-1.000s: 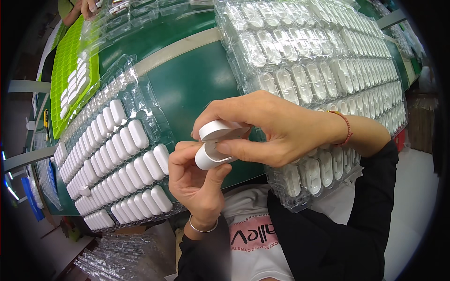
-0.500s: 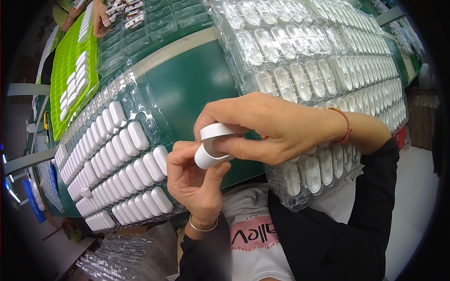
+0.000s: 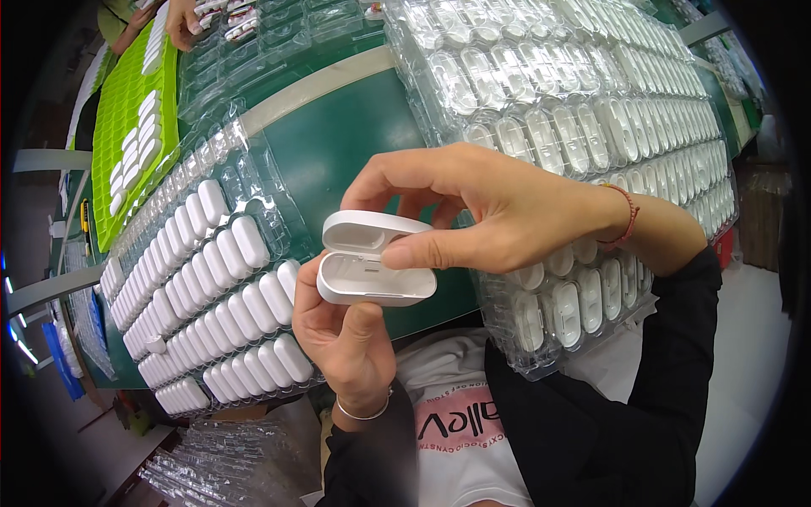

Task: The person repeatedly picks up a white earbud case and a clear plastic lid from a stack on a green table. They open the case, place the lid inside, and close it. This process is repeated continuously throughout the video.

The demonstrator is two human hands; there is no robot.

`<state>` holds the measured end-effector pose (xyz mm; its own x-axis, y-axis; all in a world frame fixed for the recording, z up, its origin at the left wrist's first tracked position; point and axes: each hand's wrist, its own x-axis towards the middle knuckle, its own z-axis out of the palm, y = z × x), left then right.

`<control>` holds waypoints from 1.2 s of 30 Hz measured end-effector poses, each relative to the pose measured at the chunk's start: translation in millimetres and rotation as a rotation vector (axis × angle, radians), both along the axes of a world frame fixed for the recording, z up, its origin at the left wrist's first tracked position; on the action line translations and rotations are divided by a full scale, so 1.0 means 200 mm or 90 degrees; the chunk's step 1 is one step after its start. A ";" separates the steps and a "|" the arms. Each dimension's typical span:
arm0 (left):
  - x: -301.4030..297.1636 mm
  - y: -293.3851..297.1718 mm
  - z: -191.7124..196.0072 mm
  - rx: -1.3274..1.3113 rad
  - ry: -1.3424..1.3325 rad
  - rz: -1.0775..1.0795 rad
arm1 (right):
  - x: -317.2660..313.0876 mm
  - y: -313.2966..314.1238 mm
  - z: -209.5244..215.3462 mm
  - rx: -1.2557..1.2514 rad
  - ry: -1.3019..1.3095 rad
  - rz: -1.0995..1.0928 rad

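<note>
A white earphone charging case (image 3: 372, 279) is held in front of me with its lid (image 3: 359, 230) hinged up, so its hollow inside faces me. My left hand (image 3: 346, 338) grips the lower shell, thumb on the front and fingers behind. My right hand (image 3: 473, 215) pinches the case from the right; its thumb reaches into the opening near the hinge, and its other fingers are partly hidden behind the lid. To the left, a clear plastic tray (image 3: 279, 224) carries rows of closed white cases (image 3: 249, 242). On my right, another clear tray (image 3: 498, 334) holds rows of oval white shells (image 3: 564, 314).
Between the trays shows the green table (image 3: 338, 135), crossed by a pale strip (image 3: 321, 84). At the far left, a bright green mat (image 3: 127, 101) bears several white cases. Another person's hand (image 3: 182, 24) is at the top. Stacked clear plastic trays (image 3: 228, 465) lie below the table.
The case has turned from end-on to lengthwise, its inside now facing me. My right hand has shifted slightly up and left, with its thumb by the hinge.
</note>
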<state>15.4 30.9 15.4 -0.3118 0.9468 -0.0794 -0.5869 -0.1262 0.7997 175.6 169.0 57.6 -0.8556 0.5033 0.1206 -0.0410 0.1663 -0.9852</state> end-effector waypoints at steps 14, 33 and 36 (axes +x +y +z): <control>0.03 0.02 0.02 0.003 -0.023 -0.009 | -0.01 0.01 -0.01 -0.150 0.026 -0.011; -0.10 -0.05 0.02 0.054 0.157 0.022 | -0.15 -0.16 0.09 0.320 -0.036 -0.081; -0.10 -0.05 0.06 0.014 0.148 0.078 | -0.21 -0.09 0.08 0.346 -0.065 -0.076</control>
<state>-4.1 20.7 26.5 -0.4324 0.9013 0.0280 -0.3671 -0.2043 0.9075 133.2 151.1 74.4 -0.8174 0.4865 0.3086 0.1009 0.6482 -0.7547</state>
